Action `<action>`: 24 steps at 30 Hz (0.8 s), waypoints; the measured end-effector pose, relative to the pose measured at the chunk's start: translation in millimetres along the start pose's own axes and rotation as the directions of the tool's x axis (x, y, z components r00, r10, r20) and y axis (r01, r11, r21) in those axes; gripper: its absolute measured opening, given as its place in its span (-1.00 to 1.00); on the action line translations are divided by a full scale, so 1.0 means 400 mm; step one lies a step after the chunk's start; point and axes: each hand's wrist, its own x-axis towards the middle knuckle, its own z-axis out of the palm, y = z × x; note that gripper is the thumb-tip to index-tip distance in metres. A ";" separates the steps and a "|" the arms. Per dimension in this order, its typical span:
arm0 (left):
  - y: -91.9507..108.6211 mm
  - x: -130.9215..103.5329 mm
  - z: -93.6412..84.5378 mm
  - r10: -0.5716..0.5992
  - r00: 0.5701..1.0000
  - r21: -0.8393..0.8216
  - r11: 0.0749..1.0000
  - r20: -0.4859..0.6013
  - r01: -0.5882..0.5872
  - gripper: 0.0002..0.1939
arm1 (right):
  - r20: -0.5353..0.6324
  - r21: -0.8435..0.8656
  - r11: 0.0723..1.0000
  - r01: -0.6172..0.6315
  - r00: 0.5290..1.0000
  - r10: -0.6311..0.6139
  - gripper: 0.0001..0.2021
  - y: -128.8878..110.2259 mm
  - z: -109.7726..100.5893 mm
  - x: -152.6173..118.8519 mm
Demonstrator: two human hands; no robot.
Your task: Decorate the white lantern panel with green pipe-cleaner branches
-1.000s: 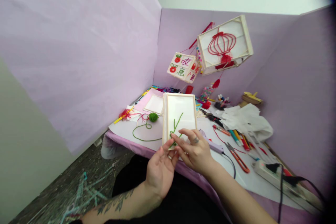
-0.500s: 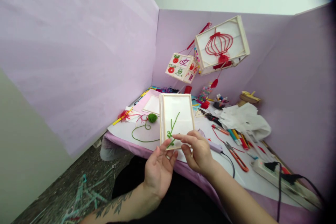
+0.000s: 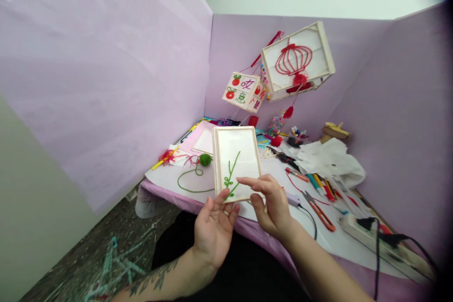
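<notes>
A wood-framed white panel [image 3: 244, 146] stands tilted over the table's near edge. Green yarn [image 3: 231, 170], shaped as a stem with small leaf loops, lies on its lower left part. My left hand [image 3: 215, 229] holds the frame by its bottom edge, fingers behind and at the corner. Over the lower right of the panel is my right hand [image 3: 271, 205], its index finger stretched toward the yarn and the thumb apart, with nothing visible in it. A green yarn ball [image 3: 205, 159] sits left of the frame, its strand curling across the table.
Two decorated lanterns [image 3: 297, 61] [image 3: 244, 90] hang at the back. On the right lie red-handled snips [image 3: 320, 212], markers [image 3: 316, 184], white cloth [image 3: 332, 163], a purple glue gun [image 3: 293, 199] and a power strip [image 3: 385, 247]. Red yarn [image 3: 168, 155] lies at the left.
My right hand has drawn back slightly to the right, its index finger now off the leaf loops. The framed panel has shifted a little left.
</notes>
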 end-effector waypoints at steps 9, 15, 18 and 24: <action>-0.002 0.005 -0.016 -0.009 1.000 -0.009 1.000 0.012 0.009 -0.41 | 0.081 -0.169 0.984 0.063 0.996 -0.050 -0.60 -0.017 0.004 0.006; -0.004 0.011 -0.018 -0.016 0.999 -0.011 1.000 0.033 0.016 -0.44 | 0.126 -0.215 0.973 0.080 0.991 -0.053 -0.65 -0.013 0.007 0.007; -0.006 0.011 -0.020 -0.022 0.999 0.000 1.000 0.040 0.022 -0.45 | 0.147 -0.220 0.972 0.083 0.988 -0.051 -0.64 -0.015 0.020 0.007; 0.001 0.002 -0.003 -0.017 1.000 0.006 1.000 -0.024 0.017 -0.38 | -0.099 -0.147 0.983 0.110 0.987 -0.125 -0.64 0.001 -0.026 0.006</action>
